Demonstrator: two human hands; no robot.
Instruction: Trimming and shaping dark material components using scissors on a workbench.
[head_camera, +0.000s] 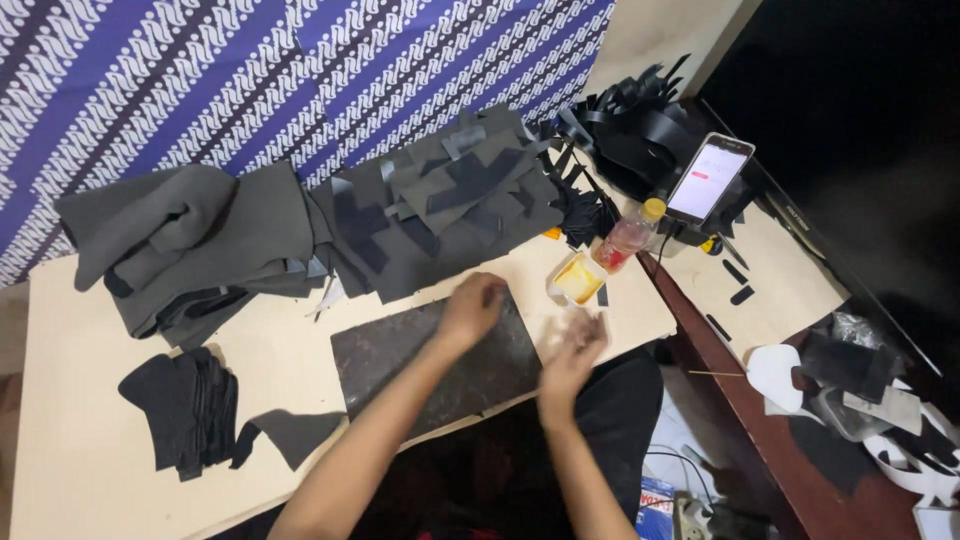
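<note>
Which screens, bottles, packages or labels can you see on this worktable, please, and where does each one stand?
Smartphone: propped upright at the table's far right corner, lit white screen with a small red patch.
Plastic bottle: just left of the phone, clear with a yellow cap and reddish contents.
Small tub: beside the bottle, pale with yellow contents, beyond the right hand.
Blue-and-white box: on the floor, lower right, partly hidden.

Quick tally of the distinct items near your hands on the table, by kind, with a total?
Dark stone slab: 1
Small yellow-filled tub: 1
Bottle with yellow cap: 1
Phone, propped up: 1
Total: 4
</note>
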